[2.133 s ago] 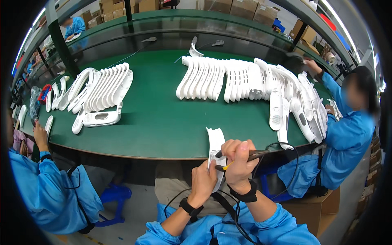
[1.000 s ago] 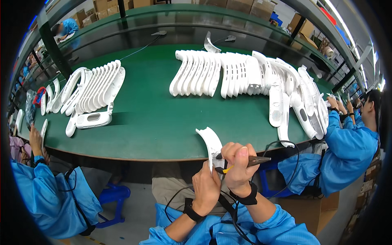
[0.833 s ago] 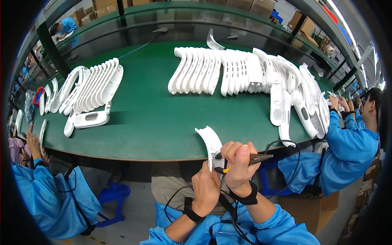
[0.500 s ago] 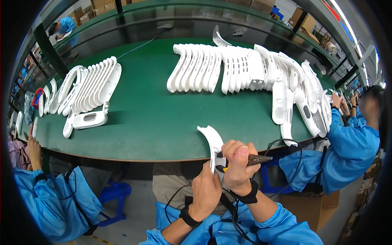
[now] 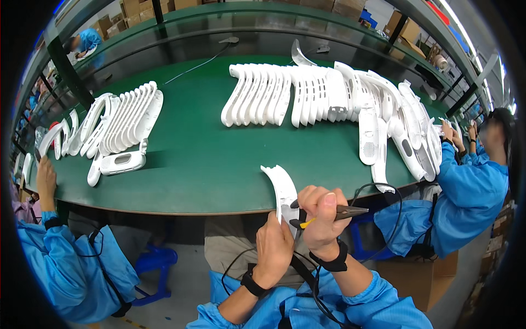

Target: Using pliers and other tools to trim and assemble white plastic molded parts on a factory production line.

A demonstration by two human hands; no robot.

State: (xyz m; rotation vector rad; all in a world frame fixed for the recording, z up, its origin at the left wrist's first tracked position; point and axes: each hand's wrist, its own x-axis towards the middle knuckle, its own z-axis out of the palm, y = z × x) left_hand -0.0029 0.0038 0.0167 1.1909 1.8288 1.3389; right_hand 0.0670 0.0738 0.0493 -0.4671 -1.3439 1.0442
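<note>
Close to the table's front edge, my left hand (image 5: 273, 244) is wrapped round the lower end of a curved white plastic shell (image 5: 283, 188), which is tilted upward. My right hand (image 5: 324, 222) grips a pair of pliers (image 5: 350, 212) with dark jaws pointing right. The pliers' dark handle ends, one with a yellow strip, stick out on the left side of that fist, against the shell's inner face. Whether they touch it I cannot tell. My fingers hide the shell's lower part.
Rows of white shells (image 5: 255, 96) stand on the green table (image 5: 203, 164), with a looser pile (image 5: 405, 129) at right. Another group (image 5: 129, 118) lies left. Co-workers sit on both sides. Black cords run from my wrist straps. An open carton (image 5: 416, 279) stands at lower right.
The shell and my hands stay nearly in place, with my grip unchanged. On the left, the co-worker's hand has risen over the table edge, holding a white piece near the standing ones.
</note>
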